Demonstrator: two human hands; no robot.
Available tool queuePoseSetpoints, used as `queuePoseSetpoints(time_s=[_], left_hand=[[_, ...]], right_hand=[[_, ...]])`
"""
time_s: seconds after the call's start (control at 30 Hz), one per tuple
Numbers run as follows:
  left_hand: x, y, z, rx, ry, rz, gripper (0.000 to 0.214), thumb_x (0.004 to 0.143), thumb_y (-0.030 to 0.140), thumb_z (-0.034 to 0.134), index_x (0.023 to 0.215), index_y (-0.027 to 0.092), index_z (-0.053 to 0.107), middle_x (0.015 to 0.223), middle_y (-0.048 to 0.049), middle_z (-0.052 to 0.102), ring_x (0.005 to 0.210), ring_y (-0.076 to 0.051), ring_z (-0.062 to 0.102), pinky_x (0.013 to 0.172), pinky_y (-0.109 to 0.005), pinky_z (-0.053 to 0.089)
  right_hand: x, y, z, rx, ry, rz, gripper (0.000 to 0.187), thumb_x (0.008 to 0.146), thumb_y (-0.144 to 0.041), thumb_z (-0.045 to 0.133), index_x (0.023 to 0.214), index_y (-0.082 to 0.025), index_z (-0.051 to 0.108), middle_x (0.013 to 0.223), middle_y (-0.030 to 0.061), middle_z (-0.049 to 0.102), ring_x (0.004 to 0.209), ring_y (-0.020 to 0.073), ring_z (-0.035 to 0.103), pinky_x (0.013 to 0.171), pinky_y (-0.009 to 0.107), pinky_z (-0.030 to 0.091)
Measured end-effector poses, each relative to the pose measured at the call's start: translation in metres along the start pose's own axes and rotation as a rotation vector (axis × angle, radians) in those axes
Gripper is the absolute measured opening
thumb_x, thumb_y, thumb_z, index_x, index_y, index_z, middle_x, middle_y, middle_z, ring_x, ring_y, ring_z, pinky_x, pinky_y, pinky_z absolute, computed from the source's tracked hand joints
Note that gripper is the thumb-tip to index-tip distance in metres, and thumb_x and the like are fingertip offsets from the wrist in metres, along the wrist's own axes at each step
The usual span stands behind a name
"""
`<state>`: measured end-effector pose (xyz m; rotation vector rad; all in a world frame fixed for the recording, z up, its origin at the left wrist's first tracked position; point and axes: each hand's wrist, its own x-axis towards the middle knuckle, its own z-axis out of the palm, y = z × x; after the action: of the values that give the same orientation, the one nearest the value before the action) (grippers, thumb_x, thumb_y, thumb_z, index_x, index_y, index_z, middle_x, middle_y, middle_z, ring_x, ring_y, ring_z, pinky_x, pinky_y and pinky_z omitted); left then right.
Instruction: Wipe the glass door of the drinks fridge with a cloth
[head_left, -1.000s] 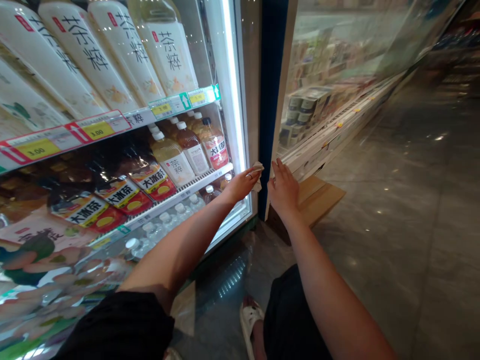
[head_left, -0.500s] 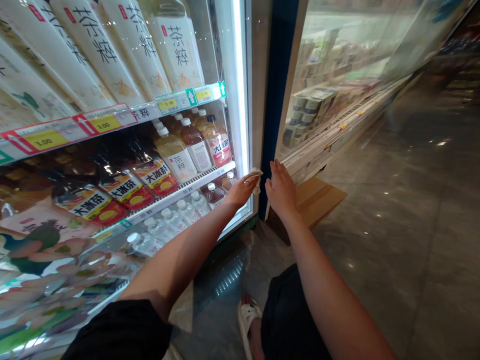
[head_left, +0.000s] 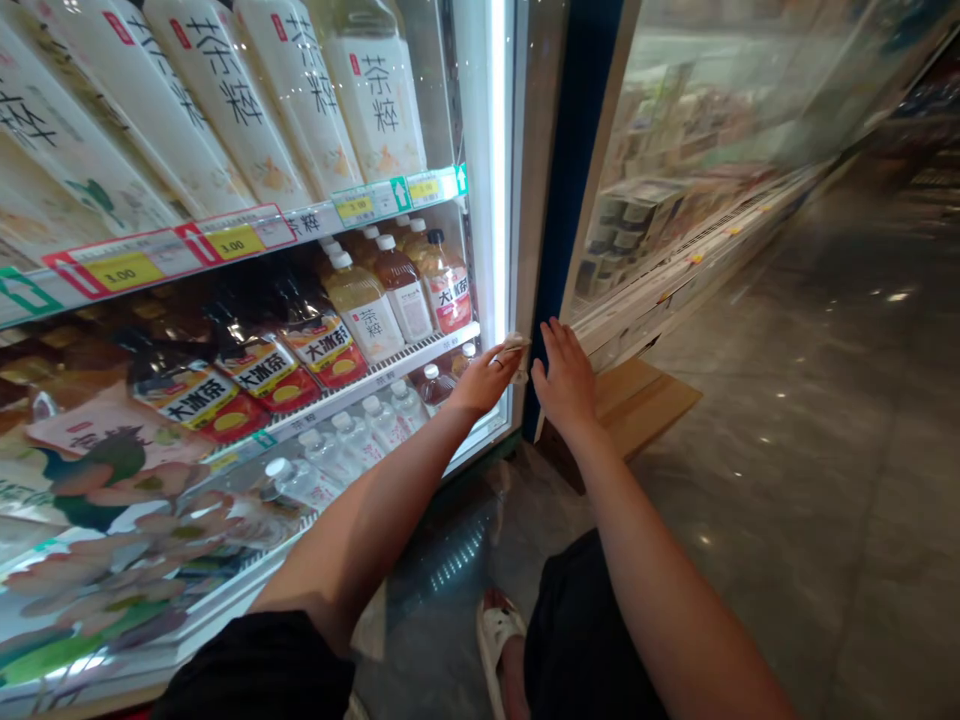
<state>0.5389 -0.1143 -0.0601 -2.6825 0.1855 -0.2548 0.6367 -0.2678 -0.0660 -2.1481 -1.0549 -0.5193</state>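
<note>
Polished stone floor (head_left: 757,520) runs past a lit supermarket drinks fridge (head_left: 480,200), its glass door (head_left: 697,130) swung open, with reflections blurring the aisle beyond. Fingers half hide a crumpled white cloth (head_left: 516,358), pinched in the left hand (head_left: 487,380) against the door frame (head_left: 534,230), near bottled tea (head_left: 401,290). The right hand (head_left: 566,382), open and empty, lies flat against the door's blue edge just beside it. A flattened cardboard piece (head_left: 645,405) sits below, partly hidden behind the door.

left hand (head_left: 489,382): white cloth (head_left: 514,358) pressed to cooler frame (head_left: 534,250) | right hand (head_left: 567,382): flat on blue door edge (head_left: 571,250)
</note>
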Motion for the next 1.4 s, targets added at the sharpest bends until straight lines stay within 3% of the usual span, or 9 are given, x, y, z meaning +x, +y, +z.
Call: queuePoseSetpoints(time_s=[0.1, 0.23, 0.37, 0.53, 0.73, 0.87, 1.1, 1.27, 1.4], left_hand=[[-0.012, -0.001, 0.002, -0.005, -0.02, 0.018, 0.065, 0.104, 0.005, 0.04, 0.167, 0.016, 0.049, 0.17, -0.0084, 0.054, 0.163, -0.019, 0.044, 0.139, -0.04, 0.034], [-0.027, -0.01, -0.001, -0.003, -0.012, 0.023, 0.062, 0.105, 0.004, 0.036, 0.166, 0.011, 0.05, 0.172, -0.0091, 0.049, 0.163, -0.018, 0.043, 0.138, -0.038, 0.034], [-0.016, -0.009, -0.003, -0.014, 0.075, -0.055, 0.062, 0.105, 0.004, 0.037, 0.167, 0.005, 0.046, 0.175, -0.0148, 0.043, 0.164, -0.021, 0.042, 0.138, -0.04, 0.036], [-0.005, 0.002, 0.007, -0.012, 0.033, -0.052, 0.061, 0.106, 0.005, 0.038, 0.166, 0.004, 0.047, 0.173, -0.016, 0.047, 0.163, -0.021, 0.045, 0.137, -0.04, 0.037], [-0.051, 0.006, 0.019, 0.007, -0.02, 0.035, 0.06, 0.104, 0.003, 0.04, 0.163, 0.006, 0.052, 0.168, -0.016, 0.054, 0.159, -0.022, 0.05, 0.136, -0.04, 0.04], [-0.066, -0.001, 0.012, 0.026, -0.038, 0.062, 0.058, 0.106, 0.002, 0.033, 0.159, 0.006, 0.058, 0.164, -0.0133, 0.06, 0.157, -0.018, 0.052, 0.137, -0.033, 0.036], [-0.038, -0.004, -0.002, 0.011, 0.014, -0.007, 0.061, 0.104, 0.004, 0.041, 0.165, 0.004, 0.049, 0.172, -0.0156, 0.048, 0.165, -0.022, 0.041, 0.14, -0.041, 0.031], [-0.061, -0.008, -0.001, 0.042, 0.002, 0.019, 0.058, 0.109, 0.006, 0.037, 0.165, 0.008, 0.049, 0.171, -0.0115, 0.05, 0.162, -0.019, 0.046, 0.138, -0.039, 0.035], [-0.072, -0.013, -0.008, 0.059, 0.037, -0.033, 0.059, 0.11, 0.006, 0.036, 0.168, 0.008, 0.043, 0.176, -0.0128, 0.041, 0.164, -0.02, 0.041, 0.138, -0.042, 0.034]], right_hand=[[-0.002, 0.002, -0.002, -0.003, -0.017, 0.006, 0.065, 0.102, -0.02, 0.046, 0.167, -0.013, 0.047, 0.176, 0.0152, 0.045, 0.166, 0.0322, 0.038, 0.134, 0.057, 0.037], [-0.004, 0.002, -0.004, -0.015, -0.035, 0.001, 0.065, 0.103, -0.02, 0.046, 0.167, -0.012, 0.045, 0.178, 0.0163, 0.042, 0.168, 0.0323, 0.034, 0.135, 0.057, 0.035], [-0.004, -0.006, -0.004, -0.043, -0.029, -0.015, 0.066, 0.102, -0.018, 0.047, 0.168, -0.014, 0.046, 0.178, 0.0149, 0.043, 0.169, 0.0326, 0.032, 0.136, 0.06, 0.031], [-0.006, -0.018, -0.005, -0.068, -0.046, -0.04, 0.068, 0.104, -0.02, 0.047, 0.172, -0.02, 0.04, 0.18, 0.0118, 0.039, 0.17, 0.031, 0.028, 0.136, 0.064, 0.026], [-0.01, -0.018, -0.006, -0.061, -0.073, -0.032, 0.066, 0.108, -0.025, 0.042, 0.174, -0.018, 0.035, 0.182, 0.0138, 0.035, 0.171, 0.0309, 0.026, 0.138, 0.063, 0.024], [-0.009, -0.018, -0.004, -0.05, -0.082, -0.039, 0.066, 0.11, -0.027, 0.039, 0.175, -0.02, 0.032, 0.182, 0.0125, 0.034, 0.172, 0.03, 0.025, 0.138, 0.062, 0.025], [-0.008, -0.026, -0.002, -0.058, -0.127, -0.056, 0.065, 0.11, -0.029, 0.041, 0.174, -0.017, 0.035, 0.181, 0.0143, 0.035, 0.171, 0.0304, 0.027, 0.138, 0.06, 0.027], [-0.012, -0.02, 0.001, -0.059, -0.126, -0.053, 0.065, 0.11, -0.029, 0.042, 0.174, -0.017, 0.035, 0.182, 0.0154, 0.034, 0.171, 0.0311, 0.027, 0.137, 0.061, 0.027], [-0.013, -0.016, 0.005, -0.023, -0.109, -0.049, 0.065, 0.109, -0.029, 0.044, 0.173, -0.019, 0.037, 0.181, 0.0141, 0.035, 0.17, 0.0312, 0.03, 0.137, 0.062, 0.028]])
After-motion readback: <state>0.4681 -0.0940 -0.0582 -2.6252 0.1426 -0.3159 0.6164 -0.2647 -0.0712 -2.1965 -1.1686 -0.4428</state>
